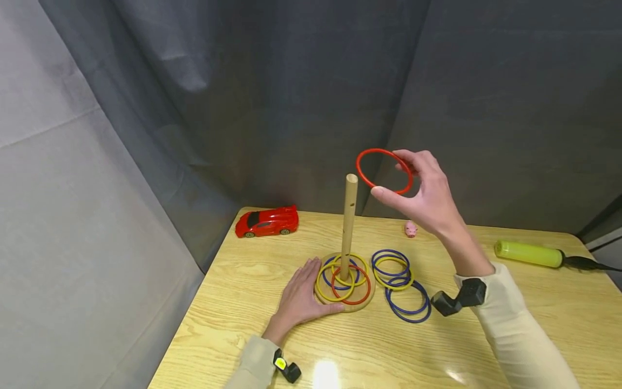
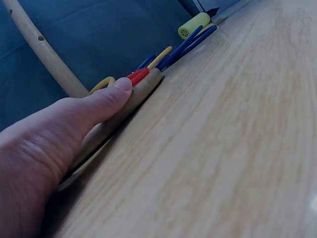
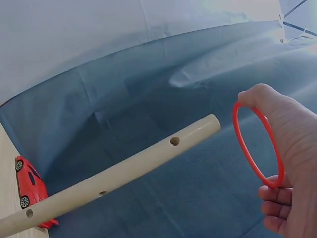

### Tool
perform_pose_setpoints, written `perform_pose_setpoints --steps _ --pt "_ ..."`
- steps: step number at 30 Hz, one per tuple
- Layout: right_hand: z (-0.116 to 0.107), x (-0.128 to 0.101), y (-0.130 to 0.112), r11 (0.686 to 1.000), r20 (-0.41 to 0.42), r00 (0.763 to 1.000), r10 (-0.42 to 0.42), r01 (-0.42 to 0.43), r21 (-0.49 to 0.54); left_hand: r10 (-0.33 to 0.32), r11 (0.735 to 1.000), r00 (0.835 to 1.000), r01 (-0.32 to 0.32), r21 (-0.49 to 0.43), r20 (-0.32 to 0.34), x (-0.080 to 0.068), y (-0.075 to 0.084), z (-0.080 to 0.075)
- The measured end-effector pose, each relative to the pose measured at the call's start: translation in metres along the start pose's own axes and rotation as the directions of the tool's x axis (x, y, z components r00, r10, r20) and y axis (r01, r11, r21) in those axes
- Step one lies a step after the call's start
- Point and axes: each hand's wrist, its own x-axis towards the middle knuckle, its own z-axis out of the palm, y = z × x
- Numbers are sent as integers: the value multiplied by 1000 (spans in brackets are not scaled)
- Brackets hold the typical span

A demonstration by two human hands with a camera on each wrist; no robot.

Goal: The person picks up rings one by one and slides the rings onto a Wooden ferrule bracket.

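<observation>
A wooden peg [image 1: 349, 221] [image 3: 124, 173] stands upright on a round wooden base [image 1: 362, 307] that carries several yellow, blue and red rings [image 1: 340, 275]. My right hand [image 1: 425, 189] [image 3: 292, 163] pinches a red ring [image 1: 384, 171] [image 3: 257, 144] in the air, just right of and above the peg's top. My left hand [image 1: 300, 297] [image 2: 54, 144] lies flat on the table, its fingers pressed against the base's left edge [image 2: 133, 96]. Three loose rings [image 1: 400, 283], blue and yellow, lie on the table right of the base.
A red toy car [image 1: 267, 221] [image 3: 29, 191] sits at the table's back left corner. A small pink pig [image 1: 411, 229] stands behind the rings. A yellow-green pump [image 1: 529, 254] [image 2: 194, 25] lies at the right. Grey curtains hang close behind the wooden table [image 1: 559, 308].
</observation>
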Motion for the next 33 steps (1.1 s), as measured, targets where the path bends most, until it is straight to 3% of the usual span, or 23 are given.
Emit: perform_pose_setpoints --steps 16,33 --pt "30 -3 7 999 138 990 13 -9 -33 -15 1000 1000 15 -20 -6 -1 -1 -1" --pt "74 -50 52 984 292 948 126 -82 -160 -25 999 1000 25 -28 -9 -3 4 -2"
